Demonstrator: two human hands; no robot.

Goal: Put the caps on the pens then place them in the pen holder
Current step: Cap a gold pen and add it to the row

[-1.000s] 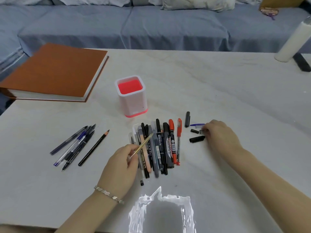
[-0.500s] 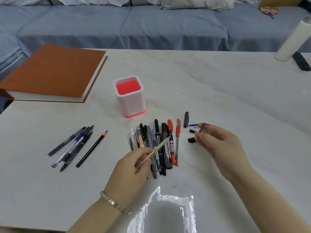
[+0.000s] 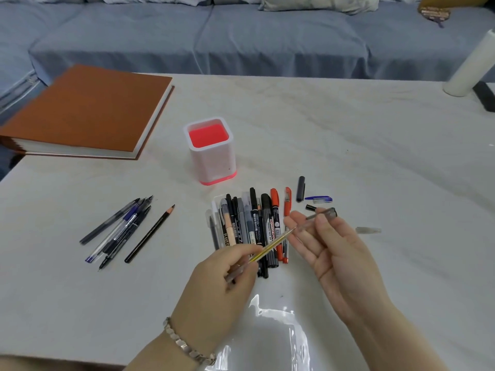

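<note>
left hand [image 3: 222,277]: gripping slim yellow pen [image 3: 273,246], tip aimed up-right | right hand [image 3: 332,253]: palm up, pinching smoky clear cap [image 3: 325,213] just beside that tip | pen holder [image 3: 214,162]: upright, behind pen pile [image 3: 257,226] | loose clear cap [image 3: 368,230]: flat on table [image 3: 375,156], right of right hand

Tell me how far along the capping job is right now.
Nothing looks finished: no pens stand in the pen holder. In hand: the left hand grips a yellow pen, the right hand pinches a grey cap, not yet joined. Left: the pen pile, the pen group by the pencil, and loose caps on the table.
</note>
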